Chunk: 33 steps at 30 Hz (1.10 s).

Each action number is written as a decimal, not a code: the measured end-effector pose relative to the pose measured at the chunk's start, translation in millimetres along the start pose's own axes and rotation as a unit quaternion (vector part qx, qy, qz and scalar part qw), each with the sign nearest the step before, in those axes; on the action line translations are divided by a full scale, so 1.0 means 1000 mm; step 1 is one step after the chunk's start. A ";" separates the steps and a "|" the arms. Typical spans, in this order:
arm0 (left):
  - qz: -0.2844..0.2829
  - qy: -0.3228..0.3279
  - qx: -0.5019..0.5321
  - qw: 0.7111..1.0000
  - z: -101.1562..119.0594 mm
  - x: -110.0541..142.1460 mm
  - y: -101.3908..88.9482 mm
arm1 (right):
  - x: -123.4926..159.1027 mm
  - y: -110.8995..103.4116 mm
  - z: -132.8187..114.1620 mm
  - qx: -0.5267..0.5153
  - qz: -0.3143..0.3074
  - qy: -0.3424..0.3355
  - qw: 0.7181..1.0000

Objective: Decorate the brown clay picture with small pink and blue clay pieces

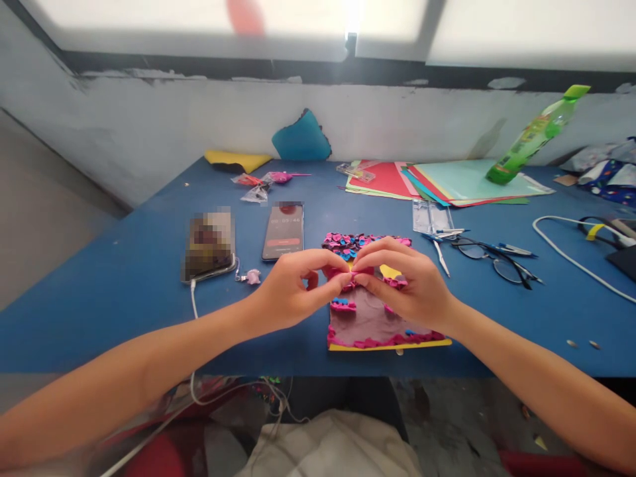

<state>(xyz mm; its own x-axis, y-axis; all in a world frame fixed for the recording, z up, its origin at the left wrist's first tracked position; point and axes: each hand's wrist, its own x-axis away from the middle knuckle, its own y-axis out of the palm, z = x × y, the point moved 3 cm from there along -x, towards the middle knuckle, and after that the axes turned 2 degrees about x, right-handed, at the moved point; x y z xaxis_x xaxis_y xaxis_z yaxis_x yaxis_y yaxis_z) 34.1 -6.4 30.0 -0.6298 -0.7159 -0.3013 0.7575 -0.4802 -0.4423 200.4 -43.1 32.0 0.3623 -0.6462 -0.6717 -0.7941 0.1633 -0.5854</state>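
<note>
Above a craft panel [365, 326], my left hand [303, 286] and my right hand [407, 275] meet fingertip to fingertip. Pinched between them is a small magenta piece [353, 269], thin and soft-looking; its exact kind is hard to make out. The panel lies flat near the table's front edge. Its dull mauve face has pink, blue and dark ruffled bits crowded along the far side, a magenta trim along the near side and a yellow edge. Part of its middle is hidden under my hands.
A phone [283, 232] and a second, pixelated phone [209, 248] with a cable lie left. Eyeglasses [489, 258], tweezers [440, 255] and a white cable [571, 258] lie right. Coloured sheets [462, 182], a green bottle [536, 136] and a teal piece [303, 137] are along the wall.
</note>
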 end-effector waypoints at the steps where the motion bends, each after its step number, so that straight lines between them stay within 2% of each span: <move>1: 0.003 0.002 0.002 1.000 0.000 0.000 0.000 | 0.000 0.000 0.000 -0.002 0.002 0.001 1.000; 14: 0.037 -0.011 0.012 0.999 0.003 0.000 -0.004 | 0.000 -0.004 0.001 -0.010 0.027 0.003 1.000; 23: 0.043 -0.031 0.016 0.998 0.002 -0.001 -0.005 | -0.001 -0.009 -0.001 -0.009 0.021 0.010 1.000; 27: 0.036 -0.069 0.054 0.996 -0.001 -0.004 -0.006 | -0.001 -0.010 -0.002 0.004 0.021 -0.005 1.000; 33: 0.021 -0.166 0.183 0.969 -0.014 -0.006 -0.001 | 0.000 -0.002 -0.003 0.015 -0.007 -0.088 0.996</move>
